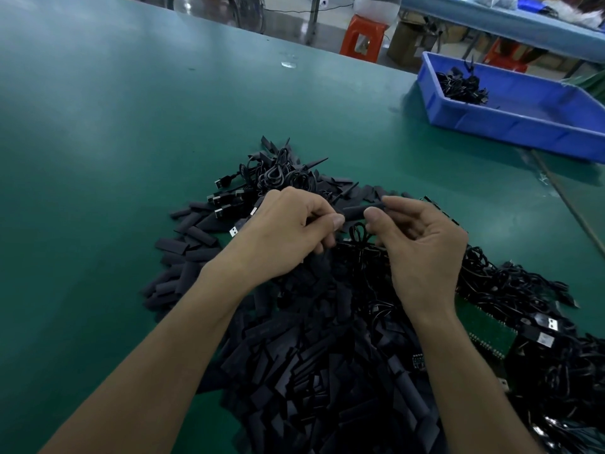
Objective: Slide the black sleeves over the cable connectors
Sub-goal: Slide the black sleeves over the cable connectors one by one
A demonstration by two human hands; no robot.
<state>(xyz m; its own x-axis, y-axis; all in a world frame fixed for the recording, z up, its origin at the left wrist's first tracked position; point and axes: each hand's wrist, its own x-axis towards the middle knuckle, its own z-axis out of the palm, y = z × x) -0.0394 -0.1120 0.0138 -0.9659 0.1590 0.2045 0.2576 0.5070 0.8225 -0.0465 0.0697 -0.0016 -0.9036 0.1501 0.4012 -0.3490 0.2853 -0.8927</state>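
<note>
A black sleeve (pixel 355 212) lies level between my two hands above the pile. My left hand (pixel 288 231) pinches its left end between thumb and fingers. My right hand (pixel 422 244) pinches the right end with thumb and forefinger. A thin black cable loop (pixel 358 232) hangs below the sleeve between the hands; its connector is hidden. A big heap of loose flat black sleeves (pixel 314 371) covers the green table (pixel 98 158) under my forearms. Cables with USB plugs (pixel 229 198) lie at the heap's far left.
A blue bin (pixel 510 116) at the far right holds a small bundle of black cables (pixel 461 86). More coiled cables with plugs (pixel 523 309) and green circuit boards (pixel 481 332) lie on the right. An orange stool (pixel 361 36) stands beyond the table's far edge.
</note>
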